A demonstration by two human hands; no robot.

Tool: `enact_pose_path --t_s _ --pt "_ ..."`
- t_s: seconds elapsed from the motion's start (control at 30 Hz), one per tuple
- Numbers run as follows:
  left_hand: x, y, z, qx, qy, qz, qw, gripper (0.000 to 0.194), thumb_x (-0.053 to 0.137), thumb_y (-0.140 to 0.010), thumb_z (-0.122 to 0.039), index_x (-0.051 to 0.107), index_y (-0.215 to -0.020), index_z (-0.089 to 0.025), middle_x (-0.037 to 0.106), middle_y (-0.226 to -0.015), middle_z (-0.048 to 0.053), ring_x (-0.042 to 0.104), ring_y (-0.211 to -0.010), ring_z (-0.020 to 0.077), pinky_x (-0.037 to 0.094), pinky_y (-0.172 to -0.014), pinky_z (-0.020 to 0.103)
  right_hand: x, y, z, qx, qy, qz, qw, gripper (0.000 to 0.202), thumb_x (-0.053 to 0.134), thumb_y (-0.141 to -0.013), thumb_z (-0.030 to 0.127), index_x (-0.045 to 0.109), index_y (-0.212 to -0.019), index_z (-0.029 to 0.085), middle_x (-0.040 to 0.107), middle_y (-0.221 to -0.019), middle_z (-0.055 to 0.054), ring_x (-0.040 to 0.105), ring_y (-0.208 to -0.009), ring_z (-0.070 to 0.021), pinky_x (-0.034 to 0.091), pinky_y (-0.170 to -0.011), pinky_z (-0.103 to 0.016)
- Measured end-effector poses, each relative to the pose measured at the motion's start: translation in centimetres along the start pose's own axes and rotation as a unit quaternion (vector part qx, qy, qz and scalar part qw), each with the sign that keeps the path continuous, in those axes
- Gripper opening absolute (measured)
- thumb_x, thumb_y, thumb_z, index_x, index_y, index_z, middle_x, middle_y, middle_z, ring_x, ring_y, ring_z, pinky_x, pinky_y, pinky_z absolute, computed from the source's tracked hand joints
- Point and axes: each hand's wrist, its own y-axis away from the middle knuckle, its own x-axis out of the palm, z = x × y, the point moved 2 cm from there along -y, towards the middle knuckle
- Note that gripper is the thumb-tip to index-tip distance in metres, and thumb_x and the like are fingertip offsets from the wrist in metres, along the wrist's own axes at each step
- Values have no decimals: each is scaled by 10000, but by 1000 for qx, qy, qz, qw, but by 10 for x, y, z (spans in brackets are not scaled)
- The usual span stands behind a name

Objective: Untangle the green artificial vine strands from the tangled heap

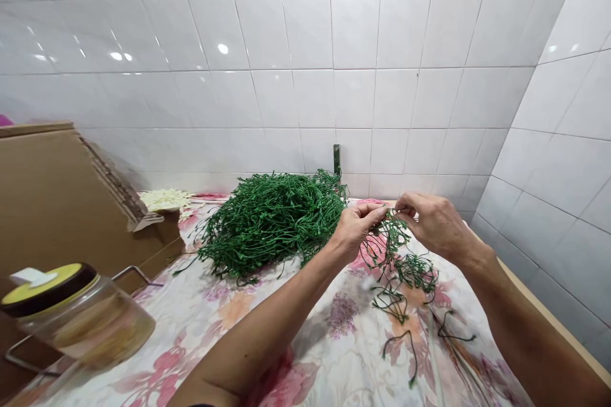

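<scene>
A small bunch of green artificial sprigs (394, 236) hangs over the right half of the tabletop (527, 294), held up between the two hands. The left hand (358, 226) pinches its top, thumb and forefinger pressed together. Right beside it, the right hand (432, 221) has its thumb and forefinger drawn together on the upper end of the same bunch; the exact bit between those fingers is too small to make out. The thin stems and knobbly tips dangle below.

Just under the hands, more loose green strands (416, 272) lie on a floral cloth (214, 343) that covers the tabletop, and thin brown sticks (462, 359) lie nearer the right forearm. Left of the hands sits a large tangled heap of green stems (272, 219), with a narrow dark green strip (337, 159) upright behind it against the white tiled wall (353, 25). Farther left, a scatter of cream-coloured pieces (165, 199) lies beside a brown cardboard box (38, 191). In front of the box, a clear plastic jar (107, 327) with a yellow and dark brown lid (52, 289) appears tilted, a metal handle (138, 272) showing beside it.
</scene>
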Motion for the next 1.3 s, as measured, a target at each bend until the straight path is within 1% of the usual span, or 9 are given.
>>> enact_pose_path --t_s 0.23,0.43,0.53,0.63,0.8,0.9,1.03,1.2,1.3 --pt "1 0 0 -47 49 72 995 432 908 -646 -358 790 -982 -114 690 -863 58 532 -682 88 387 -663 238 4 -1 -8 -19 -26 -70 997 28 652 -930 230 653 -909 211 721 -880 -33 675 -791 -197 476 -769 -304" --pt "6 6 -5 -85 80 69 991 393 923 -635 -390 748 -834 -98 613 -715 3 500 -627 70 357 -633 235 4 0 -7 -41 -22 -94 994 39 663 -904 188 653 -871 207 706 -848 -29 659 -775 -193 480 -767 -303" --pt "6 5 -4 -93 79 69 990 404 920 -641 -404 727 -822 -99 608 -729 1 498 -629 68 358 -637 238 3 1 -3 -48 -18 -88 995 42 672 -894 181 648 -866 201 696 -840 -32 652 -766 -193 474 -757 -304" --pt "3 2 -3 -68 52 76 993 383 914 -646 -384 707 -804 -103 636 -767 22 539 -680 91 385 -679 249 3 0 -1 -50 -22 -74 996 45 664 -891 172 646 -862 201 691 -834 -28 644 -752 -187 470 -739 -298" --pt "-1 -1 -7 19 -26 94 995 353 890 -671 -377 701 -804 -110 652 -797 31 538 -717 104 396 -706 259 6 -1 -2 -46 -31 -64 996 53 642 -893 160 653 -869 206 697 -837 -21 644 -746 -179 475 -737 -297" --pt "-1 -1 -8 27 -41 116 992 351 880 -681 -381 718 -836 -110 673 -826 50 558 -739 119 412 -718 274 7 -1 -3 -42 -35 -66 996 56 642 -889 154 659 -877 206 702 -846 -23 653 -761 -182 485 -748 -301" --pt "-3 0 -9 28 -45 109 993 357 862 -705 -402 740 -858 -103 658 -798 45 543 -704 108 408 -678 265 3 0 -2 -28 -62 -60 996 18 667 -901 207 681 -906 216 727 -852 -18 677 -759 -179 505 -732 -296" --pt "-7 -1 -11 1 -48 62 997 401 867 -693 -452 761 -864 -106 640 -737 29 544 -633 103 442 -632 275 -5 -1 3 -16 -13 -121 992 116 697 -915 329 702 -947 218 745 -930 -55 700 -868 -228 522 -792 -343" --pt "-9 -2 -13 -2 -47 43 998 418 871 -691 -456 776 -893 -102 654 -716 30 550 -612 100 449 -623 271 -6 -2 5 -25 -16 -126 992 104 690 -921 323 711 -906 222 742 -909 -50 695 -853 -226 527 -786 -342"
